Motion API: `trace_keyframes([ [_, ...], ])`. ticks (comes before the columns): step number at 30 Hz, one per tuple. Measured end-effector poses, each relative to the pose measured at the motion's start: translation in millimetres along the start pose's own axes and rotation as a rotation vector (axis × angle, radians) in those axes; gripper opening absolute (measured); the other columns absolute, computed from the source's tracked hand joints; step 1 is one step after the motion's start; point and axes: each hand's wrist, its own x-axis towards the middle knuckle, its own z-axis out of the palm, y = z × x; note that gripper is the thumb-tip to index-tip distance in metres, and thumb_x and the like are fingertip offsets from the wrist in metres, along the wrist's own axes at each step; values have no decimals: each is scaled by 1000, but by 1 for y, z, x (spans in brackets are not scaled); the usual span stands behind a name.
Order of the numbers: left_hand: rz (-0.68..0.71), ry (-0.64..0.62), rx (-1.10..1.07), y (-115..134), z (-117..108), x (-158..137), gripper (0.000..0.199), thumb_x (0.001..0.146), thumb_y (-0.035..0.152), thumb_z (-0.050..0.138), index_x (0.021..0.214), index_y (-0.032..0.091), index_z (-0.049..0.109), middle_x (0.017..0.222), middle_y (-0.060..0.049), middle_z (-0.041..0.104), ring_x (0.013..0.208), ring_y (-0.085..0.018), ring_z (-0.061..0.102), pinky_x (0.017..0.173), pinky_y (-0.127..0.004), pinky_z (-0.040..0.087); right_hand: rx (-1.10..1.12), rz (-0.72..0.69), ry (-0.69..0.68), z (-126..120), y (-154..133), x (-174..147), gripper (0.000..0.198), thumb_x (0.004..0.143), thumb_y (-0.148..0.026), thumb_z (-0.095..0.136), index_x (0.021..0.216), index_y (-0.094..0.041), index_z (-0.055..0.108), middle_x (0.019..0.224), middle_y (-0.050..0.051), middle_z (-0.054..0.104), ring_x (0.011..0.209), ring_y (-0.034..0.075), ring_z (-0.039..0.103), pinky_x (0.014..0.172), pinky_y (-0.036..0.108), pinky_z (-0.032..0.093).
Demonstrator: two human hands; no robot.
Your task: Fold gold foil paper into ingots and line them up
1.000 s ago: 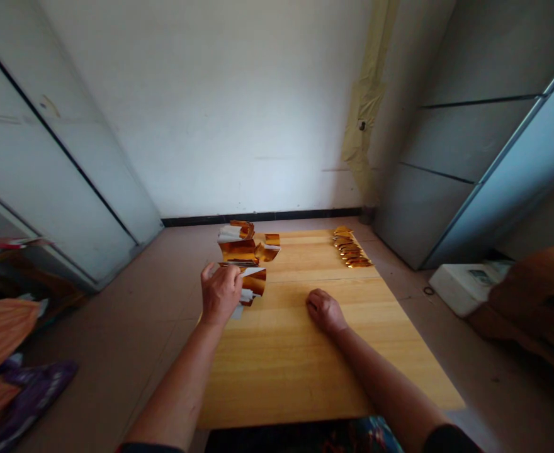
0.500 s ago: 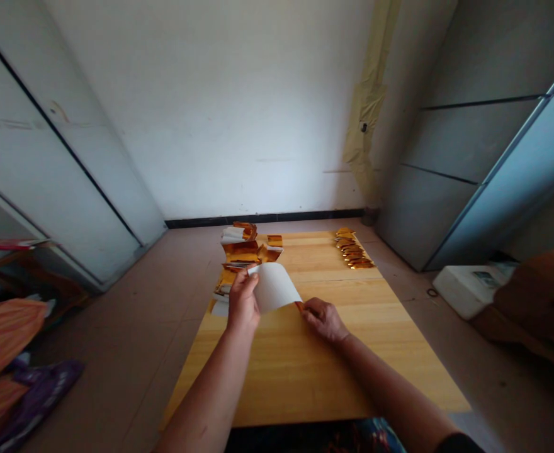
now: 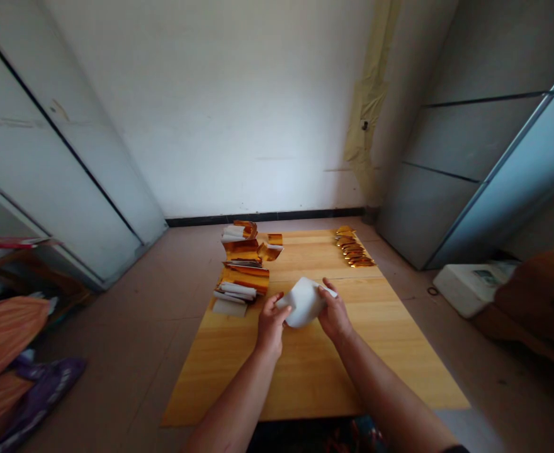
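Above the middle of the wooden table [image 3: 315, 377], a white-faced sheet of paper [image 3: 304, 303] bends between my two hands. My left hand [image 3: 272, 321] is closed on its left edge, thumb on top. On the opposite side my right hand [image 3: 334, 313] grips the right edge, also with the thumb over the white face. The sheet's underside is hidden. Left of my left hand lies a loose pile of shiny gold paper [image 3: 243, 275], with some white backs turned up. At the table's far right, several folded gold paper pieces [image 3: 352, 247] overlap in a row.
A grey cabinet [image 3: 447, 163] stands beyond the table's right side, with a white box [image 3: 470, 289] on the floor near it. Orange and purple bags [image 3: 36, 390] lie at the left. A white wall [image 3: 258, 126] rises behind the table.
My left hand has moved right and slightly nearer with the sheet. My right hand has shifted from the sheet's lower corner up to its right edge. The sheet now curls between both hands.
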Motion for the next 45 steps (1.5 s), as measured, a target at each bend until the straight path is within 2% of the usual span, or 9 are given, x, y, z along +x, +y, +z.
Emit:
trace_keyframes([
  [4, 16, 44, 110, -5, -5, -3, 64, 52, 30, 75, 112, 13, 57, 76, -2, 65, 57, -11, 58, 49, -19, 41, -110, 9, -18, -5, -9, 14, 77, 49, -26, 79, 119, -22, 46, 65, -6, 62, 57, 13, 56, 52, 22, 42],
  [9, 94, 42, 298, -8, -14, -2, 53, 59, 28, 67, 110, 15, 61, 70, 0, 64, 50, -10, 53, 42, -17, 38, -286, -79, -99, -12, -7, 32, 60, 48, -23, 74, 105, -21, 53, 76, -3, 65, 65, 14, 59, 58, 24, 44],
  [13, 190, -23, 536, -12, -21, -3, 50, 66, 22, 60, 116, 19, 61, 72, 0, 68, 46, -9, 52, 46, -19, 42, -771, -218, -193, -18, -5, 54, 43, 56, -18, 63, 99, -19, 58, 75, -3, 63, 64, 13, 56, 60, 25, 43],
  [18, 299, -65, 856, -10, -23, -11, 44, 65, 12, 55, 106, 25, 68, 89, -3, 72, 64, -16, 62, 66, -26, 48, -1423, -604, -392, -24, 1, 65, 34, 71, -9, 49, 101, -19, 62, 85, 4, 65, 77, 15, 57, 73, 28, 45],
  [21, 327, -106, 954, -8, -23, -15, 51, 65, 10, 54, 110, 30, 66, 91, -2, 73, 71, -18, 65, 73, -28, 48, -1653, -755, -515, -23, 3, 61, 30, 81, -10, 44, 102, -20, 63, 92, 7, 65, 87, 18, 56, 80, 28, 42],
  [27, 383, -326, 1126, -9, -31, -11, 59, 60, -1, 48, 110, 25, 67, 106, -6, 70, 95, -23, 65, 88, -34, 48, -2034, -860, -705, -15, -4, 54, 19, 91, -23, 46, 98, -20, 64, 95, 8, 63, 92, 21, 51, 79, 32, 35],
  [33, 615, -410, 1296, 1, -39, 4, 63, 62, -2, 47, 117, 25, 61, 107, -6, 66, 101, -22, 58, 92, -35, 46, -2123, -922, -742, -14, -6, 52, 19, 92, -27, 46, 99, -23, 63, 99, 7, 62, 94, 21, 46, 78, 33, 29],
  [38, 781, -454, 1294, 4, -40, 23, 55, 60, 1, 49, 106, 24, 67, 112, -6, 61, 106, -23, 52, 95, -37, 42, -2091, -899, -764, -15, -7, 53, 20, 92, -28, 48, 101, -25, 65, 99, 7, 61, 94, 21, 46, 77, 32, 28],
  [45, 742, -580, 1215, 8, -29, 23, 28, 62, 10, 58, 83, 24, 71, 109, -6, 66, 106, -25, 55, 96, -40, 41, -2064, -907, -791, -16, -9, 57, 21, 91, -29, 50, 103, -27, 66, 101, 7, 61, 94, 21, 46, 78, 32, 30],
])
